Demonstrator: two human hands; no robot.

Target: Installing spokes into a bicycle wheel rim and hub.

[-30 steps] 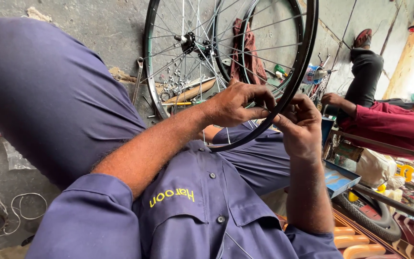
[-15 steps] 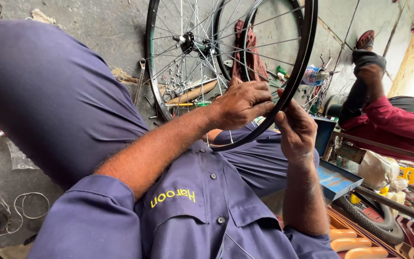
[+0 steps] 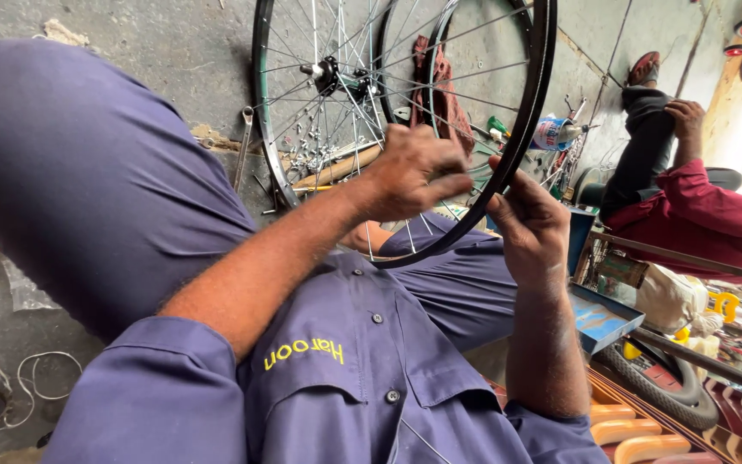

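left hand (image 3: 410, 176) pinches spoke (image 3: 465, 185) | right hand (image 3: 530, 223) grips wheel rim (image 3: 521, 129) — hold rim steady, turn gently

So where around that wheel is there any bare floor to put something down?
Bare concrete floor shows at upper left, beyond the raised knee and left of the wheel rim. Below the hub, tools crowd the floor around the spanner. The right side is packed with a tyre and clutter.

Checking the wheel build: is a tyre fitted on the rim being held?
No tyre: the rim is bare black metal, its spokes exposed.
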